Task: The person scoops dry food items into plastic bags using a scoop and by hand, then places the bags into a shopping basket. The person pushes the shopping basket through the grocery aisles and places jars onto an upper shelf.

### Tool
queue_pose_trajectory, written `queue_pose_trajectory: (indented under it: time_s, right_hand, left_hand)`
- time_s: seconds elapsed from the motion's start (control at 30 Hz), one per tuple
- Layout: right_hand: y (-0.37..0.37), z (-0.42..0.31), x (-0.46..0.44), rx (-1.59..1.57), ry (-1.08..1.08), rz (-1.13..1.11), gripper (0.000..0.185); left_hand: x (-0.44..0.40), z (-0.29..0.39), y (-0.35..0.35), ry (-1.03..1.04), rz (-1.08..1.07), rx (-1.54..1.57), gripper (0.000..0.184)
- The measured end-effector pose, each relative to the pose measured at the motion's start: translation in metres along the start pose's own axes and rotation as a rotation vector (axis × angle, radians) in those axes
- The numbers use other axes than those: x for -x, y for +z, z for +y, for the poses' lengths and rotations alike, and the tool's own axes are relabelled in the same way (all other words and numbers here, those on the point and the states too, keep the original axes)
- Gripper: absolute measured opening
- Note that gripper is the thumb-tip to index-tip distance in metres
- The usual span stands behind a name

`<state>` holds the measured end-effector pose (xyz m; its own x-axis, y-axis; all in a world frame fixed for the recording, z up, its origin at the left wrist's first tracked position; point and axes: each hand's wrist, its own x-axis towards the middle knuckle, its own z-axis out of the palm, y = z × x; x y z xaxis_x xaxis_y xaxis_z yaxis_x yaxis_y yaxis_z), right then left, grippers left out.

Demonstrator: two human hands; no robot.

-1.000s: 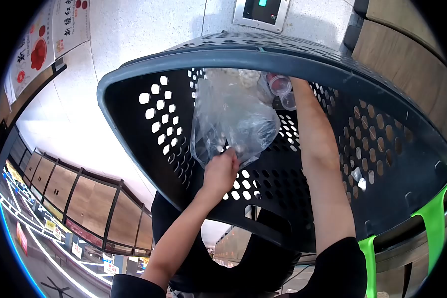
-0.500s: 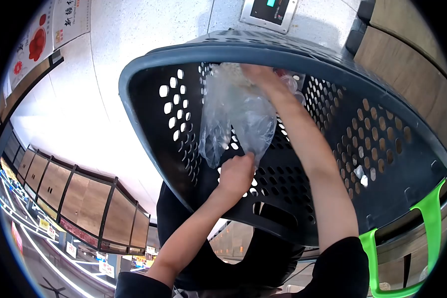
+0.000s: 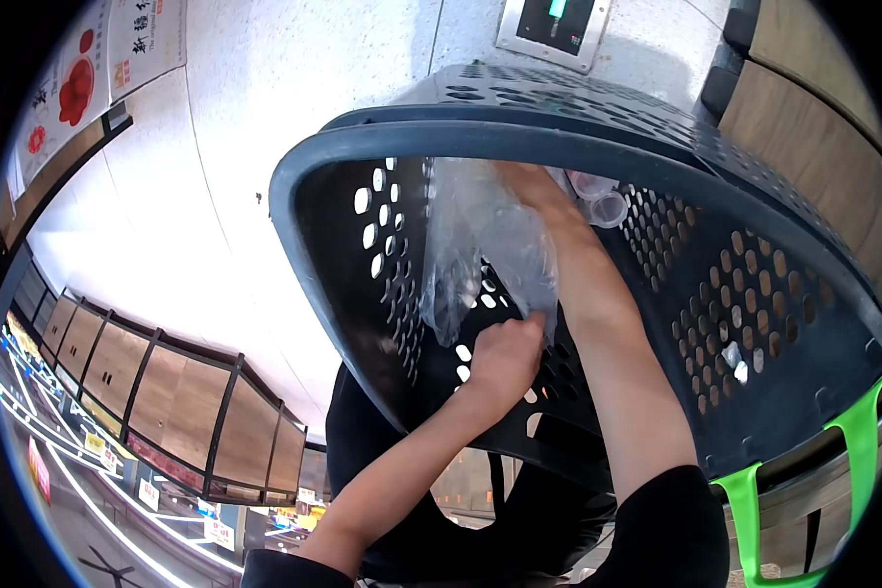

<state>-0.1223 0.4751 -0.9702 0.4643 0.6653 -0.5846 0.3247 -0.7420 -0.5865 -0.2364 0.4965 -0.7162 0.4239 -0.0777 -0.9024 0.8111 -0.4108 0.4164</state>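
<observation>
A dark perforated plastic basket (image 3: 314, 265) lies tilted with its mouth toward me. Inside it a clear plastic bag (image 3: 480, 220) hangs toward the opening, its contents hard to make out. My left hand (image 3: 508, 358) is closed on the bag's lower edge. My right arm reaches deep into the basket; the hand (image 3: 524, 181) is at the bag's upper part, its fingers hidden behind the plastic and the rim. Right of that wrist are small clear plastic cups (image 3: 608, 209), one with something reddish behind it.
Small whitish scraps (image 3: 735, 361) are on the basket's right wall. A bright green handle (image 3: 750, 519) is at the lower right. A metal-framed panel (image 3: 554, 29) is on the speckled surface above. Wooden cabinets (image 3: 171, 402) stand at left, a printed poster (image 3: 73, 88) at upper left.
The basket has shifted right in view. My right hand has moved left from beside the cups to the bag. My left hand has moved right and slightly down, still gripping the bag's edge.
</observation>
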Motion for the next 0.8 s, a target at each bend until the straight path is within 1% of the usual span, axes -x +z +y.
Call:
queue_pose_trajectory:
  time_s: [0.2,0.27,0.5,0.67,0.8]
  right_hand:
    - [0.004,-0.007,-0.002,-0.013,0.005,0.018,0.029]
    - [0.004,-0.008,-0.003,-0.019,0.006,0.021,0.029]
    - [0.002,-0.002,-0.004,-0.033,0.015,0.039,0.029]
    - [0.005,0.009,-0.005,-0.053,0.035,0.072,0.029]
    - [0.005,0.019,0.001,-0.073,0.072,0.113,0.03]
  left_hand:
    - [-0.003,0.0,-0.005,0.028,0.025,0.029,0.02]
    - [-0.006,0.001,-0.007,0.075,0.01,0.016,0.023]
    - [-0.006,0.006,-0.018,0.077,0.008,0.038,0.025]
    - [-0.005,0.005,-0.021,0.063,-0.046,0.01,0.025]
    - [-0.004,0.006,-0.023,0.073,-0.015,0.029,0.024]
